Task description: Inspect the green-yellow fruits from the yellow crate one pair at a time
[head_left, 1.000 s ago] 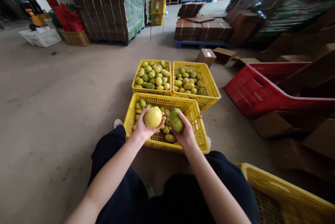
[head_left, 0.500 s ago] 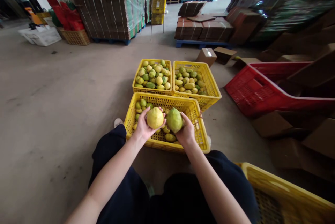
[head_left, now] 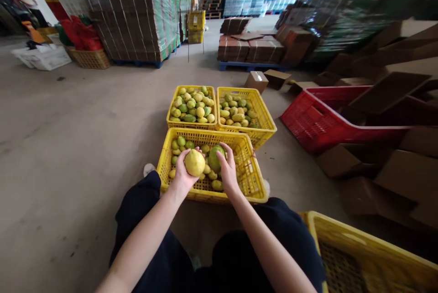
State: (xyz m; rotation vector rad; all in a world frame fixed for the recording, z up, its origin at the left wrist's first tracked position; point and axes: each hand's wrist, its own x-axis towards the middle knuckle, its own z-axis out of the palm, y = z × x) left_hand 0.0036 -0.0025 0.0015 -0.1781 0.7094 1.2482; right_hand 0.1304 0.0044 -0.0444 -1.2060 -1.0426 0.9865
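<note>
My left hand point(head_left: 183, 172) cups a round yellow papaya point(head_left: 195, 163) from below and the side, fingers wrapped behind it. In my right hand point(head_left: 228, 170) is a green papaya point(head_left: 215, 158), gripped from its right side and partly covered by the fingers. Both are held over the near yellow crate point(head_left: 249, 165), side by side and apart. Several smaller green and yellow fruits point(head_left: 216, 185) lie inside that crate, mostly toward its left and middle. My forearms and the held fruits hide part of its contents.
Behind stand two more yellow crates, the left point(head_left: 191, 126) heaped with fruit, the right point(head_left: 263, 117) partly filled. A red crate point(head_left: 321, 122) and cardboard boxes point(head_left: 393, 179) lie to the right. Another yellow crate point(head_left: 311, 229) is by my right knee. Wrapped pallets point(head_left: 130, 14) stand farther back.
My right hand has turned and lowered the green papaya slightly, its fingers now over the side. The left hand still holds the yellow papaya. The whole view has shifted a little.
</note>
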